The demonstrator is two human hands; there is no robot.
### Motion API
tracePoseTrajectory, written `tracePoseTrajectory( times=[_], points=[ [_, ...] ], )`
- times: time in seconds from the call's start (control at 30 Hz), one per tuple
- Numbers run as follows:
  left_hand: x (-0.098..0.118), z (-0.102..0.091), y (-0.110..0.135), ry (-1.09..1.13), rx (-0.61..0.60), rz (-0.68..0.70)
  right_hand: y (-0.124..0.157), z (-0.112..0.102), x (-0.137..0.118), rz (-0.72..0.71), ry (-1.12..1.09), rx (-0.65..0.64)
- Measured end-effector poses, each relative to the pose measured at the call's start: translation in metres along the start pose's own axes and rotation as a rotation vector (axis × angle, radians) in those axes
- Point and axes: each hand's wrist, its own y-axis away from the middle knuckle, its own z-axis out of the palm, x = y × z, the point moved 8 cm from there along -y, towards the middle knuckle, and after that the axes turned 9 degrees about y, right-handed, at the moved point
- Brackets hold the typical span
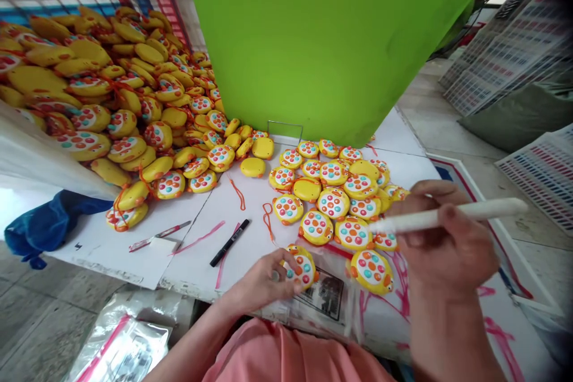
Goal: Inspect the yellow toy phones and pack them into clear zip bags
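I have the left hand [278, 276] gripping a yellow toy [306, 266] at six o'clock, the right hand [452, 248] clasping a white pen [423, 220] at four, other toys [128, 101] heaped toward ten.

No legible text; white print on the black marker [229, 243] too small.

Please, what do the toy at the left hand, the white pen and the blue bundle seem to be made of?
Toy: probably hard plastic, smooth and slightly glossy; its rounded shell catches light.
White pen: likely plastic; its barrel is straight and evenly white, but blur leaves the finish unclear.
Blue bundle: apparently soft, matte-looking fabric, judging by its loose folds.
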Motion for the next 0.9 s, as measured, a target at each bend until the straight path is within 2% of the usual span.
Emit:
tracePoseTrajectory(
  times=[0.07,0.13,0.2,0.27,0.37,0.43,0.6,0.9],
  points=[
    [-0.004,-0.026,0.002,-0.235,0.263,0.028,-0.003,0.001,0.015,0.049,0.028,-0.041],
    [-0.005,-0.033,0.003,-0.473,0.390,0.023,0.008,0.020,0.049,0.158,0.068,-0.155],
    [-0.008,-0.025,0.001,-0.633,0.398,0.008,0.029,0.040,0.089,0.255,0.138,-0.216],
    [-0.011,-0.013,-0.002,-0.715,0.387,0.002,0.049,0.056,0.122,0.292,0.136,-0.229],
    [-0.015,-0.002,-0.004,-0.754,0.398,-0.016,0.066,0.067,0.153,0.313,0.155,-0.210],
    [-0.017,0.000,-0.005,-0.753,0.405,-0.031,0.069,0.067,0.161,0.296,0.209,-0.179],
    [-0.019,-0.001,-0.007,-0.742,0.398,-0.064,0.066,0.062,0.161,0.227,0.324,-0.107],
    [-0.017,-0.001,-0.008,-0.742,0.380,-0.078,0.065,0.067,0.153,0.142,0.409,-0.156]
  ],
)
